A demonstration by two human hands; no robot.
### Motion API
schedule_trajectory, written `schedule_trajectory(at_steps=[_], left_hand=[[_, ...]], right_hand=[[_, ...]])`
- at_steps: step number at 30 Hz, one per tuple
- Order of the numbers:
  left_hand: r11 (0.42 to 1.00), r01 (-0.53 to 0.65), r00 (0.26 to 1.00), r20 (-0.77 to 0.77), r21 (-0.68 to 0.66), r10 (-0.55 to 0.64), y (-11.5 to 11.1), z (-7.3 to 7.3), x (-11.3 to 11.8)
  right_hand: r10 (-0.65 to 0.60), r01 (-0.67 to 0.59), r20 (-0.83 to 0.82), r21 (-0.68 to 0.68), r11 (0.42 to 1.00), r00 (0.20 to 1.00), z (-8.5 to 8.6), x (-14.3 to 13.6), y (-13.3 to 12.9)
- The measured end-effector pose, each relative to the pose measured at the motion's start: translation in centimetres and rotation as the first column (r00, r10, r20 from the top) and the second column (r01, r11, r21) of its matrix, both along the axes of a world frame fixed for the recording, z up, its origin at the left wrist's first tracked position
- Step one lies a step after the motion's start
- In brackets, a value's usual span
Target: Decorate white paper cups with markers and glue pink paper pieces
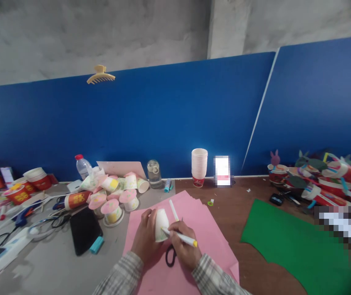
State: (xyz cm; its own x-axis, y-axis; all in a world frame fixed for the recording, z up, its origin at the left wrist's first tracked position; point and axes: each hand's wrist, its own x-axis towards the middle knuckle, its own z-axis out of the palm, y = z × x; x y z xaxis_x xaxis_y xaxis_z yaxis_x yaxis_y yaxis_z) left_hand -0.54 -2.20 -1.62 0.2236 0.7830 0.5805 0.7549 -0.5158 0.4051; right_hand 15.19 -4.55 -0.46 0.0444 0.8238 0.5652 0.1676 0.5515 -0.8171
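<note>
The left hand [146,231] is gripping a white paper cup [161,217] from the side, its fingers curling round the wall, while the right hand [185,246] is pinching a marker [185,239] with a yellow end. The cup is sitting in front of the person, above a layer of pink paper [215,250] on the counter [52,266], its wider end apparently facing the body. The marker's tip is pointing at the cup's side, touching it or hovering just beside it (the contact is too small to make out).

As for progress, the colouring is probably standing at an early stage: faint greenish and yellowish marks are showing toward the wider end, while most of the visible wall is staying white. The covered side is hiding whatever it bears. By comparison, a cluster of decorated cups [111,213], several bearing pink discs, is lying to the left and looking much further along. A tall stack of cups [199,164] is standing at the back, with no drawing showing on its pale upper part.

Scissors [171,257] are lying partly beneath the right hand, and a second white marker [173,209] is resting on the paper beyond the cup.
</note>
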Motion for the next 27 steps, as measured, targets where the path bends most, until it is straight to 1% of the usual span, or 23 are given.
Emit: schedule_trajectory(at_steps=[6,14,18,22,27], left_hand=[[1.000,-0.005,1.000,-0.012,-0.004,0.005,0.01,0.00,-0.07],[0.999,-0.019,1.000,0.008,-0.031,0.019,-0.14,0.43,0.05],[1.000,-0.012,1.000,-0.005,-0.020,0.012,-0.07,0.28,0.04],[0.999,-0.031,0.999,-0.013,-0.018,0.031,0.02,0.11,-0.02],[1.000,-0.009,1.000,-0.008,-0.025,0.009,0.07,0.15,-0.03]], right_hand=[[-0.011,0.011,0.012,0.002,1.000,1.000,-0.14,0.02,0.09],[0.012,-0.012,0.010,0.002,1.000,1.000,0.30,0.03,-0.11],[-0.001,0.001,0.007,-0.001,1.000,1.000,0.25,0.02,-0.14],[0.006,-0.006,0.024,0.004,1.000,1.000,0.15,0.05,-0.18],[0.005,-0.005,0.022,0.006,1.000,1.000,0.06,-0.02,-0.09]])
